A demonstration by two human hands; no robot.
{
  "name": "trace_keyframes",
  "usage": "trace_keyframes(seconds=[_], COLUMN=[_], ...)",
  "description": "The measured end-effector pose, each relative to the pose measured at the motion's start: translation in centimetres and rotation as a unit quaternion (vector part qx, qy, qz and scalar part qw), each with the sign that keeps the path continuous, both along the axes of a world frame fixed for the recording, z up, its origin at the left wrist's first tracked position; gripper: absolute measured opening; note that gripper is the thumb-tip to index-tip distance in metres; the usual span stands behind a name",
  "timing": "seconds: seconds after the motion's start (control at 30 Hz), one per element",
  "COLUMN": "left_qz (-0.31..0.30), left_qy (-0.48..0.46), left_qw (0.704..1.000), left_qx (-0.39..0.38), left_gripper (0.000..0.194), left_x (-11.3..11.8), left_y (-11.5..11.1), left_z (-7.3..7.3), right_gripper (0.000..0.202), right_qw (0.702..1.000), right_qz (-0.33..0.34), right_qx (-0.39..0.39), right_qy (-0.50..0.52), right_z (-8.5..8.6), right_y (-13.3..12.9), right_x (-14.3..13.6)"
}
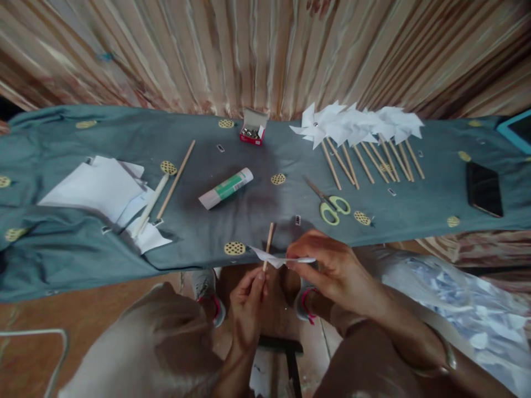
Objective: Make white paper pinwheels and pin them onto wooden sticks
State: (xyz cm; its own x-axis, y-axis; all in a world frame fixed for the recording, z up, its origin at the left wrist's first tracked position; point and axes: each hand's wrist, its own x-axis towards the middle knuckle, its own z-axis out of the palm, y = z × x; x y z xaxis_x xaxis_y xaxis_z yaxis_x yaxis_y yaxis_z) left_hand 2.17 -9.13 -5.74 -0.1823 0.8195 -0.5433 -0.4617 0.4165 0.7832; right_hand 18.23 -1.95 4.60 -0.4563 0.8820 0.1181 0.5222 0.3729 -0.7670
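My left hand (249,296) is closed round the lower end of a thin wooden stick (269,237), which points up and away from me. In my right hand (327,262) a white paper pinwheel (271,258) is pinched between thumb and fingers. The pinwheel lies against the stick just above my left fingertips, seen nearly edge on. Whether a pin joins the two is too small to tell. Both hands are at the near edge of the cloth-covered table (199,237). Scissors (327,202) with light green handles lie beyond my right hand.
Finished-looking pinwheels (360,124) on sticks lie overlapped at the back right. A red box of pins (252,131), a glue stick (227,189), loose sticks (176,179) and white paper pieces (102,185) are on the table. A phone (484,189) lies at right; a plastic bag (460,304) stands below.
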Motion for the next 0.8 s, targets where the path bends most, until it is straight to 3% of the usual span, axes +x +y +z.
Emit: trace_keyframes(seconds=[0.27, 0.8], left_qz=[0.009, -0.024], left_qy=[0.061, 0.106], left_qw=[0.998, 0.994], left_qx=[-0.020, -0.013], left_gripper=[0.039, 0.034], left_x=[-0.5, -1.0], left_y=[0.3, 0.3], left_z=[-1.1, -1.4], right_gripper=[0.010, 0.015], right_qw=[0.994, 0.992], right_qz=[0.024, -0.009], right_qx=[0.098, 0.106], right_qy=[-0.046, -0.071], right_z=[-0.1, -1.0], right_y=[1.1, 2.1], right_x=[-0.5, -1.1])
